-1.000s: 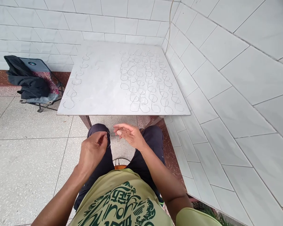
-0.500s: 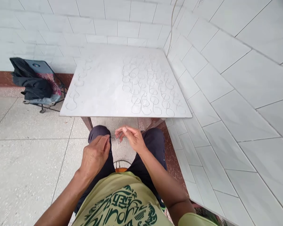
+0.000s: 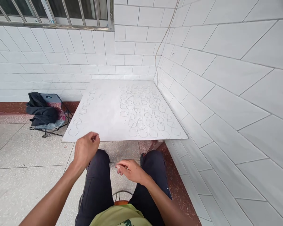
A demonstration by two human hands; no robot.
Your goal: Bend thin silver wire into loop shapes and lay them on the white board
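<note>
My left hand is raised at the front edge of the white table, left of its middle. Its thumb and fingers are pinched together; whatever is between them is too small to make out. Lower down, above the gap between the knees, my right hand points left with its fingers bent and the thumb close to the forefinger. Nothing in it can be made out. Thin looped strands lie in rows over the table's right half, and several more curved strands run along its left side.
A folding chair with dark cloth on it stands left of the table. White tiled walls meet behind and to the right, with a cable down the corner. Between my legs is a round orange thing with a dark rim.
My left hand has moved forward and left, away from my right hand, up to the table edge. The view has tilted up, showing a barred window. The fine white strand between my hands no longer shows.
</note>
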